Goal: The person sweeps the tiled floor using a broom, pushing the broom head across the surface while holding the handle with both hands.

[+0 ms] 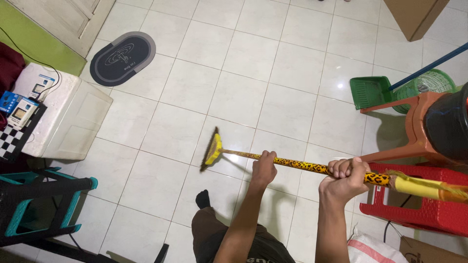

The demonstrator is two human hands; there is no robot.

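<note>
beside the green dustpan [369,91], both hands [263,168] [345,178] grip a broom [302,166].

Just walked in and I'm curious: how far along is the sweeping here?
Done: hard to judge; the tiled floor shows no dirt pile. In hand: both the left hand and right hand grip the broom, its head on the tiles. Left: the green dustpan stands unused by the orange stool.
</note>
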